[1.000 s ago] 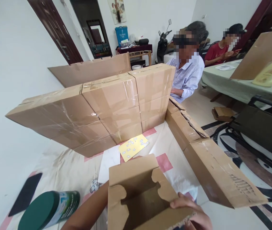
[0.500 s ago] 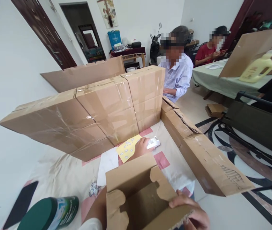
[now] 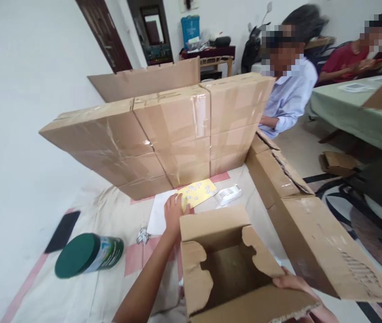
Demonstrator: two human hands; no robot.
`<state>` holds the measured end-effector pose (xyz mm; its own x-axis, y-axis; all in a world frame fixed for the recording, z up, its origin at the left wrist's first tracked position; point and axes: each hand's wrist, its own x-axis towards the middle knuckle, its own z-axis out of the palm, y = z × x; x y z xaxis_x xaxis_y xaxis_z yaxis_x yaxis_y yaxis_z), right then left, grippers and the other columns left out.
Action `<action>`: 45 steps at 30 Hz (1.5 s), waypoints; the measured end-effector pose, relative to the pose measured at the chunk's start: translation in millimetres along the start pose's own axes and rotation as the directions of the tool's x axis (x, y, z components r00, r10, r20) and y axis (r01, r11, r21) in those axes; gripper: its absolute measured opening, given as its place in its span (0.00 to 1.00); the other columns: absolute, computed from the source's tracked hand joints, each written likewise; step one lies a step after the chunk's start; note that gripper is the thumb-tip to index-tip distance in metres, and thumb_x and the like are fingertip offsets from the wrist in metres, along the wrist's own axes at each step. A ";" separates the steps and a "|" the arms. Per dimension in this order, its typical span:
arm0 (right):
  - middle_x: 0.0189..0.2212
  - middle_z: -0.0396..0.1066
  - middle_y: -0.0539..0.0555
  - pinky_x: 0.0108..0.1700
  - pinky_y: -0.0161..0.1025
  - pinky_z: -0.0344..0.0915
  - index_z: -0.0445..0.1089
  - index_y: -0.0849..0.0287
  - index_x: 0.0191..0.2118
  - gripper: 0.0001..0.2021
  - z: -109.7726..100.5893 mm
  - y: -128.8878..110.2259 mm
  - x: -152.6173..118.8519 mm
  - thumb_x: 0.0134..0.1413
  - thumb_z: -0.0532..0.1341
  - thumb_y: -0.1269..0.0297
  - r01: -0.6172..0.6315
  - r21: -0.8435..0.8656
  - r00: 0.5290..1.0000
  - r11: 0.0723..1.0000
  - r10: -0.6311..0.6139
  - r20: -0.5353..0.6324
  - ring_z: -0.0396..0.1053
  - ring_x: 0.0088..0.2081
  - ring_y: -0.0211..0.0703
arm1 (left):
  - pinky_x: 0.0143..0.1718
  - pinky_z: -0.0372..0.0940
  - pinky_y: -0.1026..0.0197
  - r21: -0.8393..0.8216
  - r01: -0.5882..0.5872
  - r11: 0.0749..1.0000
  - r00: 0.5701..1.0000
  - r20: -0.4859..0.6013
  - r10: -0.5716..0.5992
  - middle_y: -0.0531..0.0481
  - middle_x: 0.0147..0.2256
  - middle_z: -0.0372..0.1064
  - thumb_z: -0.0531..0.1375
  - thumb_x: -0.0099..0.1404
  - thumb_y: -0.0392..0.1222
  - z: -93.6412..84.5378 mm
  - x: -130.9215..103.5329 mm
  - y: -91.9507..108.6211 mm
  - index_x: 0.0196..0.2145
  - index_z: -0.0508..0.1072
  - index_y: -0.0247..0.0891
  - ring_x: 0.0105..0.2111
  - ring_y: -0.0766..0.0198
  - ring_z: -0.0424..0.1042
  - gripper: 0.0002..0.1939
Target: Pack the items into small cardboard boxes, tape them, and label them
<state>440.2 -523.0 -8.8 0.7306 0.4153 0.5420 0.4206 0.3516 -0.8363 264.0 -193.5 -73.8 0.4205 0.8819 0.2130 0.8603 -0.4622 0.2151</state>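
My right hand (image 3: 295, 289) grips the right side of an open cardboard box (image 3: 194, 267), thumb inside the rim and fingers around the outside. The box is tilted towards me, flaps spread, and its visible inside is bare. Beyond the box, my left hand (image 3: 173, 211) reaches to the left edge of a yellow patterned card (image 3: 199, 192), with fingers apart over the card and a white sheet (image 3: 159, 211). Whether the fingertips press on the card cannot be made out. A small white object (image 3: 229, 195) lies right of the card.
A wall of taped cardboard boxes (image 3: 177, 130) stands behind the papers; a long carton (image 3: 305, 224) borders the right. A green-lidded tub (image 3: 86, 255), a dark flat object (image 3: 62, 231) and a crumpled wrapper (image 3: 142, 235) lie left. A person (image 3: 292, 80) sits beyond.
My left hand has moved left from the white object to the card's left edge, leaving the object on the cloth. My right hand keeps hold of the box. The view has shifted.
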 end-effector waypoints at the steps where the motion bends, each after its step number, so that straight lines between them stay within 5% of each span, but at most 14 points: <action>1: 0.31 0.80 0.59 0.39 0.49 0.75 0.75 0.57 0.23 0.15 2.5 3.9 4.3 0.59 0.68 0.57 -0.011 0.022 1.000 1.000 0.011 0.008 0.78 0.34 0.52 | 0.61 0.65 0.38 0.026 0.053 0.998 0.999 0.009 -0.054 0.38 0.63 0.64 0.61 0.72 0.50 -0.2 -6.1 -9.4 0.61 0.68 0.39 0.60 0.48 0.67 0.23; 4: 0.32 0.81 0.56 0.41 0.49 0.73 0.75 0.55 0.24 0.13 14.9 18.1 22.2 0.58 0.69 0.58 -0.023 0.119 0.998 0.993 0.016 0.061 0.78 0.33 0.49 | 0.67 0.54 0.33 0.085 0.169 0.982 0.982 0.074 -0.175 0.31 0.69 0.56 0.58 0.73 0.51 -2.4 -32.0 -35.1 0.67 0.63 0.33 0.69 0.37 0.55 0.30; 7: 0.31 0.81 0.55 0.41 0.49 0.72 0.75 0.55 0.24 0.13 29.8 31.1 42.1 0.58 0.69 0.59 -0.039 0.181 0.990 0.983 0.013 0.142 0.78 0.32 0.48 | 0.71 0.48 0.36 0.096 0.210 0.973 0.964 0.143 -0.223 0.33 0.72 0.50 0.54 0.74 0.51 -1.2 -49.4 -43.5 0.70 0.60 0.32 0.72 0.37 0.48 0.32; 13: 0.31 0.81 0.56 0.42 0.50 0.71 0.68 0.57 0.20 0.17 49.2 44.0 60.3 0.56 0.70 0.63 -0.078 0.202 0.967 0.976 0.024 0.255 0.78 0.33 0.49 | 0.71 0.46 0.35 0.095 0.308 0.947 0.936 0.149 -0.319 0.35 0.73 0.45 0.51 0.74 0.54 9.9 -32.7 -31.5 0.71 0.56 0.34 0.73 0.36 0.45 0.35; 18: 0.34 0.82 0.57 0.46 0.55 0.70 0.69 0.57 0.21 0.14 52.4 39.9 39.5 0.54 0.70 0.65 -0.031 0.165 0.976 0.986 -0.005 0.216 0.77 0.35 0.51 | 0.70 0.44 0.32 0.076 0.278 0.958 0.948 0.138 -0.286 0.29 0.73 0.46 0.51 0.73 0.60 11.6 -2.0 -38.2 0.71 0.56 0.31 0.73 0.33 0.43 0.39; 25: 0.36 0.82 0.56 0.44 0.51 0.70 0.72 0.57 0.25 0.10 53.1 11.1 -0.7 0.55 0.70 0.65 0.011 0.102 0.989 0.995 -0.025 0.146 0.78 0.36 0.50 | 0.72 0.47 0.42 -0.041 0.018 0.999 0.980 0.199 -0.009 0.49 0.72 0.54 0.48 0.74 0.57 17.0 31.7 -52.6 0.70 0.60 0.49 0.72 0.51 0.51 0.30; 30: 0.37 0.82 0.56 0.40 0.49 0.71 0.71 0.56 0.27 0.09 61.0 -1.0 -10.3 0.57 0.69 0.67 0.040 0.081 0.979 0.996 -0.056 0.195 0.78 0.36 0.50 | 0.71 0.46 0.37 -0.040 0.115 0.993 0.984 0.145 -0.108 0.42 0.73 0.50 0.48 0.74 0.56 26.9 22.0 -59.9 0.71 0.57 0.44 0.73 0.45 0.48 0.32; 36: 0.36 0.82 0.58 0.48 0.55 0.72 0.72 0.57 0.25 0.12 72.4 -9.6 -14.3 0.60 0.66 0.64 0.095 -0.040 0.954 0.995 -0.080 0.289 0.79 0.37 0.52 | 0.71 0.46 0.37 -0.067 0.161 0.985 0.981 0.118 -0.152 0.38 0.71 0.54 0.49 0.73 0.57 31.4 31.9 -59.1 0.70 0.61 0.43 0.72 0.43 0.49 0.32; 45: 0.35 0.81 0.58 0.38 0.48 0.75 0.72 0.57 0.27 0.09 74.7 1.7 -9.1 0.59 0.68 0.67 0.051 0.034 0.944 0.998 -0.059 0.324 0.80 0.37 0.51 | 0.70 0.49 0.37 -0.097 0.180 0.979 0.971 0.175 -0.161 0.29 0.69 0.55 0.52 0.72 0.54 22.0 16.0 -59.4 0.68 0.61 0.31 0.71 0.41 0.54 0.34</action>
<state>394.1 -463.5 -9.0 0.4905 0.6434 0.5877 0.4389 0.4003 -0.8045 226.0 -149.8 -104.1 0.3200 0.9474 0.0055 0.8901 -0.3026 0.3410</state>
